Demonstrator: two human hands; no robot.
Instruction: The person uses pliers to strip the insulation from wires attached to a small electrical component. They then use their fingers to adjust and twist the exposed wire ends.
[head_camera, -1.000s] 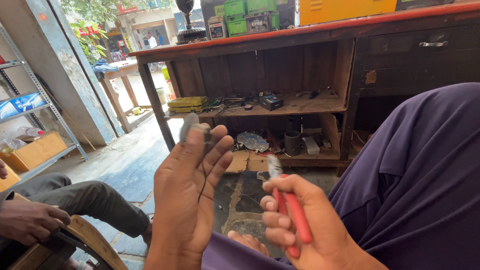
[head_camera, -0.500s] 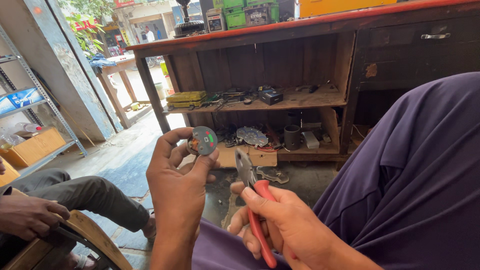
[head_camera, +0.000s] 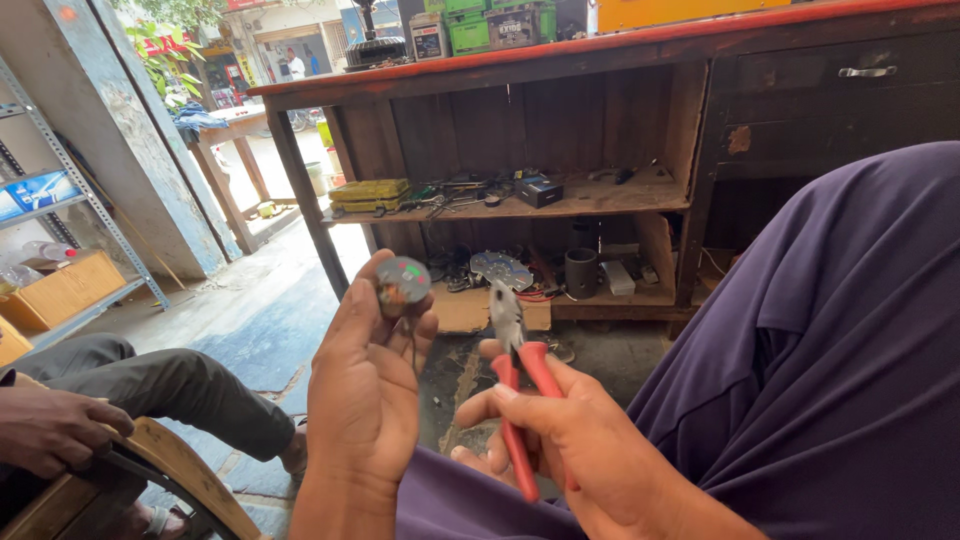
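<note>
A small round grey metal part with a green patch (head_camera: 403, 283) sits just left of frame centre, pinched in the left hand (head_camera: 368, 385) fingertips. The right hand (head_camera: 570, 445), lower centre, is wrapped around red-handled pliers (head_camera: 518, 385), jaws just beside the part. A steady pinch with the face turned toward the jaws would likely help a clean bite.

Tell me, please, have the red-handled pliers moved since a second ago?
Yes: the red-handled pliers now point upward, their tip against the workbench's lower shelf.

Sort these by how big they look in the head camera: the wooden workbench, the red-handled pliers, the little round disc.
1. Dark wooden workbench with a red top
2. Red-handled metal pliers
3. Small round grey disc

The bench stands farther from the camera, yet looks largest.
</note>
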